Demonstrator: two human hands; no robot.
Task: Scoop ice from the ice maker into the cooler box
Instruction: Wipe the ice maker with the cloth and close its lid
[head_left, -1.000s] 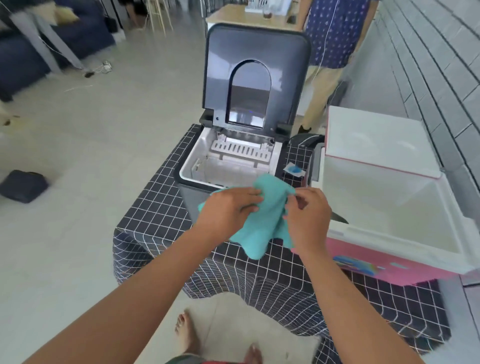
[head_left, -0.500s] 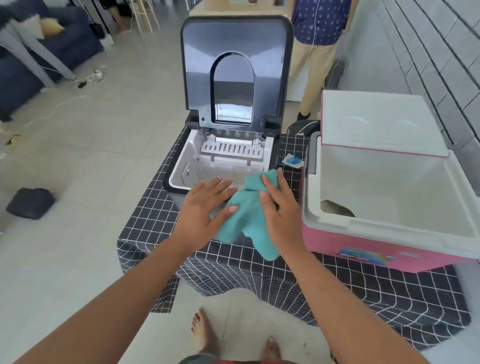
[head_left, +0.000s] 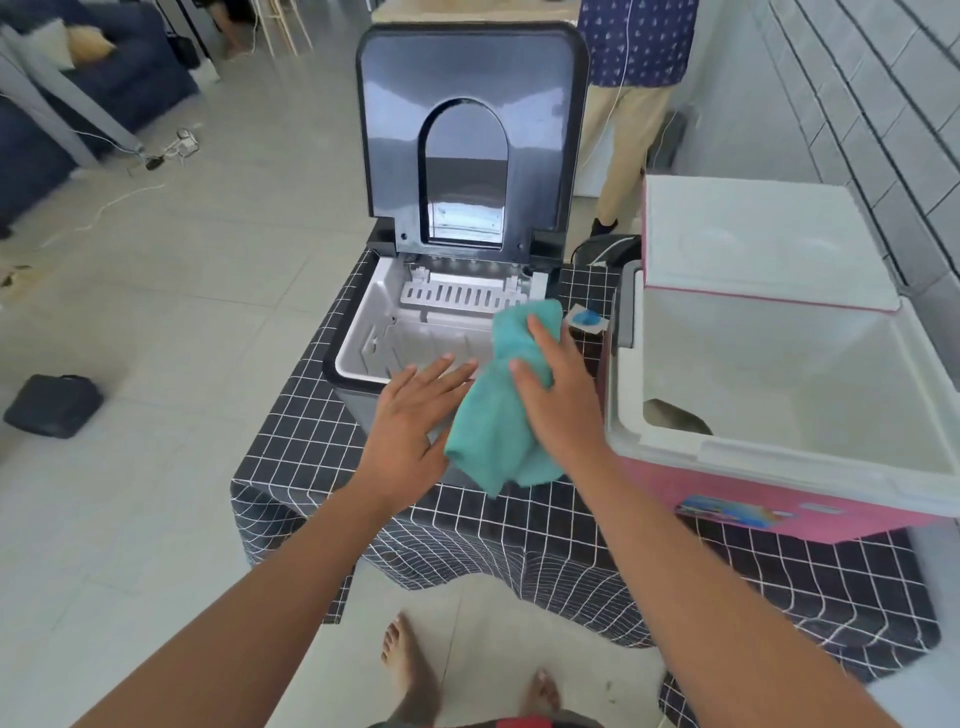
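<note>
teal cloth (head_left: 501, 410) hides ice maker (head_left: 415, 343) rim (right corner).

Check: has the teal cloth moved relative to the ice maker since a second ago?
Yes. The teal cloth went from held up to draped over the ice maker front-right corner.

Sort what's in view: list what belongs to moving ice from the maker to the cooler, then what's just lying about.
For the job:
ice maker, lid up
cooler box, open
left hand, flat
right hand, resting on the teal cloth

Lying about:
blue-and-white packet
black bag on the floor
cables on the floor
</note>
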